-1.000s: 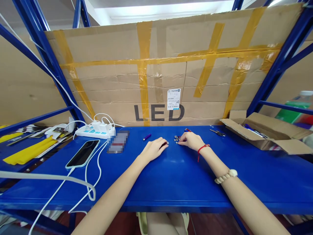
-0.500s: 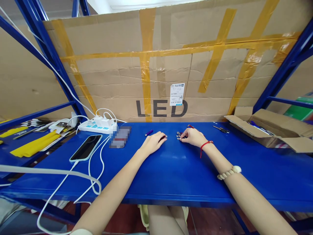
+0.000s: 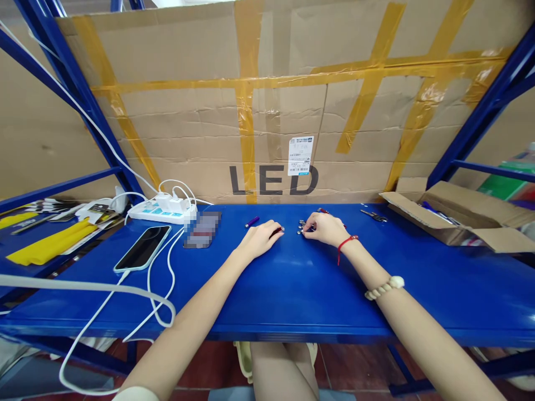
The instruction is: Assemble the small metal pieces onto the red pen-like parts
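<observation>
My left hand (image 3: 259,238) rests on the blue table with its fingers curled around a small dark red tube (image 3: 276,230), whose silvery end shows at the fingertips. Across a short gap, my right hand (image 3: 324,228) pinches with thumb and forefinger at a cluster of small round silvery pieces (image 3: 300,224). Whether one piece is between the fingertips is too small to make out. Behind the right hand lies another red tube (image 3: 322,210), partly covered by it. A short purple tube (image 3: 252,221) lies beyond my left hand.
Left of my arm are a phone (image 3: 142,248), looping white cables (image 3: 170,264), a power strip (image 3: 163,209) and a blurred dark flat item (image 3: 203,229). On the right are keys (image 3: 373,215) and an open cardboard box (image 3: 443,220). A large cardboard sheet (image 3: 188,128) stands behind the table (image 3: 284,301).
The view has shifted slightly, so everything sits a little higher and further left. Both hands hold nearly the same places and poses.
</observation>
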The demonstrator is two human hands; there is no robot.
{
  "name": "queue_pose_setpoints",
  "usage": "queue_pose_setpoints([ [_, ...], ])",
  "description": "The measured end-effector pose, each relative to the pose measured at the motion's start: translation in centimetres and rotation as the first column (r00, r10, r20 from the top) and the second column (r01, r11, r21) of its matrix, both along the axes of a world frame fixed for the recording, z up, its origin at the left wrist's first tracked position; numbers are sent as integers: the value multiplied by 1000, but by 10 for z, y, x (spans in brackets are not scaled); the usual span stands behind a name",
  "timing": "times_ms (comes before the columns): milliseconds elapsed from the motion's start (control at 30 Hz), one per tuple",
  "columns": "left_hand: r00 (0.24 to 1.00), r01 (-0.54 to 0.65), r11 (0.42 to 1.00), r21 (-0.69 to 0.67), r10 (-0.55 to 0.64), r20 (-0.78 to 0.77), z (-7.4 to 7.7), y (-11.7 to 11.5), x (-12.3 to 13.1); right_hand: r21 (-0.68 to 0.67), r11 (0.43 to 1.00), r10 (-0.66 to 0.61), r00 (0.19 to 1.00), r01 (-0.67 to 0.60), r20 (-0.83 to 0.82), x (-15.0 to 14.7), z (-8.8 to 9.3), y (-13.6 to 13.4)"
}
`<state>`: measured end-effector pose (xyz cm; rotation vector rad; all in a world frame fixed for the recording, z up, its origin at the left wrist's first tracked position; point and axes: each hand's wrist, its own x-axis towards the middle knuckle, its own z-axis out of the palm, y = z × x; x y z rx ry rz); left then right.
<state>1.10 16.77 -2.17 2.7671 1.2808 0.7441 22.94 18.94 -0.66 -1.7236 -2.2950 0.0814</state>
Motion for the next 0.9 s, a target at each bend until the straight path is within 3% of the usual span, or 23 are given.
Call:
queue_pose_setpoints([
  [500, 999, 39, 996, -74, -38, 12, 0, -5, 11, 129, 956, 271, 961, -264, -43, -13, 8, -12],
  [900, 998, -66, 997, -34, 65, -26, -1, -4, 11, 76, 956, 282, 959, -282, 14, -12, 6, -11],
])
